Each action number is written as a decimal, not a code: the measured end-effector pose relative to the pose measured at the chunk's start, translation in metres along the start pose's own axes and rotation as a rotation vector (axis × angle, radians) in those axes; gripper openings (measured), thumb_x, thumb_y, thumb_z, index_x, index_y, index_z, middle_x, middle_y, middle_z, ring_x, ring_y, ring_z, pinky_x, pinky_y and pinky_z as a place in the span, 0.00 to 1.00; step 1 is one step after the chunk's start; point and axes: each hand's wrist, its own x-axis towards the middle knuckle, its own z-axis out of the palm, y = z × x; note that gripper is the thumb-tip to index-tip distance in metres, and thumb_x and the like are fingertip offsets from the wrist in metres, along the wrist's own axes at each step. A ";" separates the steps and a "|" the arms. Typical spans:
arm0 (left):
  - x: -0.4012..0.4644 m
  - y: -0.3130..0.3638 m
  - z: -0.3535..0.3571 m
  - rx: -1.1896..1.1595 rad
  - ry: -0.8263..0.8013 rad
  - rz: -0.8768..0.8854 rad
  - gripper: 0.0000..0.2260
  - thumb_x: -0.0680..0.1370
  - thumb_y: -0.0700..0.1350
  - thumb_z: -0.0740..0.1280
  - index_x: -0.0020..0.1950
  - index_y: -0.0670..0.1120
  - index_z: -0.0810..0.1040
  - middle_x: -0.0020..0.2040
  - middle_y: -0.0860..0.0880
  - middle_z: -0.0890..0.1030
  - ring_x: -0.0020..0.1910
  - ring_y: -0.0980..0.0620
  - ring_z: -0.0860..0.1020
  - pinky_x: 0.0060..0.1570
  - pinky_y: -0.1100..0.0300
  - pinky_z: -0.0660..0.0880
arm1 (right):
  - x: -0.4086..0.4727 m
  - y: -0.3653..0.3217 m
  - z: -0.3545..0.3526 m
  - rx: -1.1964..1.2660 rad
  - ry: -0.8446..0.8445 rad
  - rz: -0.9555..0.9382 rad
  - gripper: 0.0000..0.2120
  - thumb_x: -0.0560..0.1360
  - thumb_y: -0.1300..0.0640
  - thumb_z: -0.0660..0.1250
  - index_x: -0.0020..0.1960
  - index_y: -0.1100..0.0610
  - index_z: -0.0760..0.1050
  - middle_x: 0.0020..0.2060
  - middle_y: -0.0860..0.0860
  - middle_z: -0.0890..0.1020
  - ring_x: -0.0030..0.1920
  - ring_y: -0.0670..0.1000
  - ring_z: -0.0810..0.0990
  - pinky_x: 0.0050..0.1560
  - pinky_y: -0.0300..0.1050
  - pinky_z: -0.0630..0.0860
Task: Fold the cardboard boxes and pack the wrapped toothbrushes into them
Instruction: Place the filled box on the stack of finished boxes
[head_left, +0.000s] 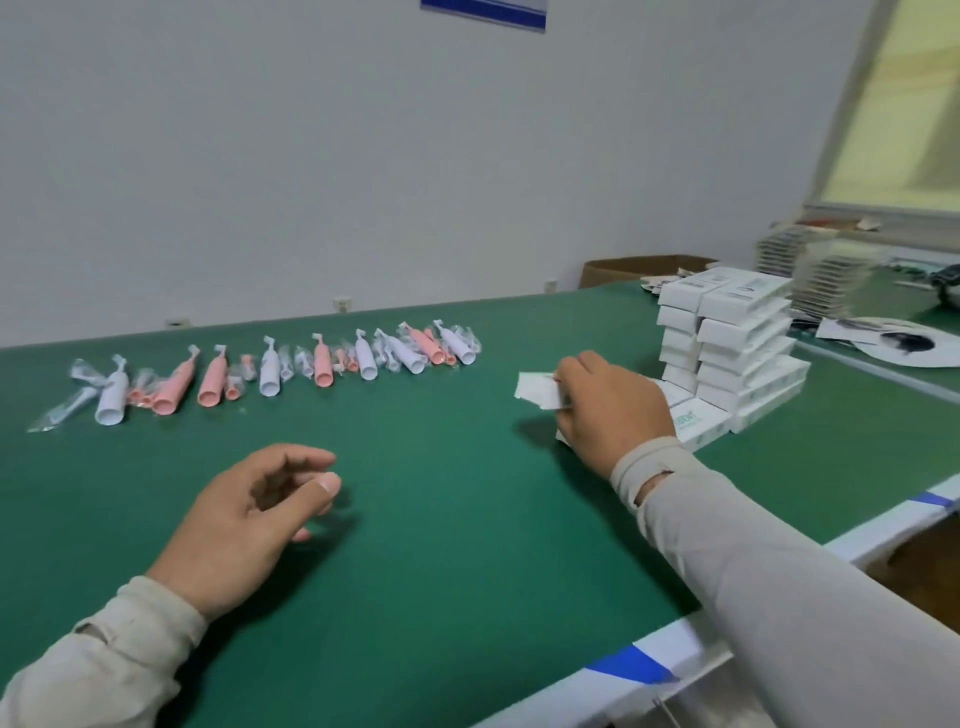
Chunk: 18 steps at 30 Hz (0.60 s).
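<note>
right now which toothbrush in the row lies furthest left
A white wrapped toothbrush at the row's left end on the green table, its open base facing the person. The pink ones start just to its right.

I saw pink and white wrapped toothbrushes (270, 371) on a green table (441, 519), white boxes (737, 353), a brown carton (644, 267), and blue-and-white edge tape (631, 667).

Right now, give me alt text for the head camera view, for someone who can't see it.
A person's right hand holds a flat white box beside a stack of white boxes on a green table. The left hand hovers empty, fingers loosely curled. Wrapped pink and white toothbrushes lie in a row behind.
</note>
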 end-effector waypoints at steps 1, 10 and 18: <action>0.000 0.000 0.000 0.003 0.000 0.002 0.06 0.76 0.40 0.71 0.52 0.48 0.82 0.44 0.48 0.85 0.40 0.55 0.83 0.34 0.64 0.79 | -0.002 0.006 0.005 -0.007 -0.055 0.018 0.10 0.77 0.50 0.63 0.57 0.52 0.71 0.53 0.51 0.76 0.49 0.56 0.77 0.40 0.46 0.69; -0.001 -0.002 -0.003 0.023 0.008 -0.009 0.05 0.76 0.41 0.71 0.50 0.49 0.83 0.42 0.49 0.84 0.38 0.56 0.83 0.33 0.66 0.78 | -0.006 0.017 0.031 -0.087 -0.073 0.207 0.29 0.74 0.28 0.53 0.59 0.50 0.74 0.56 0.51 0.80 0.58 0.56 0.74 0.54 0.52 0.69; 0.001 -0.002 -0.001 0.049 0.002 -0.008 0.05 0.76 0.40 0.71 0.51 0.48 0.82 0.40 0.48 0.84 0.36 0.56 0.83 0.34 0.66 0.78 | -0.008 0.013 0.024 -0.087 -0.060 0.284 0.26 0.75 0.33 0.59 0.62 0.51 0.73 0.60 0.52 0.77 0.60 0.57 0.73 0.56 0.52 0.69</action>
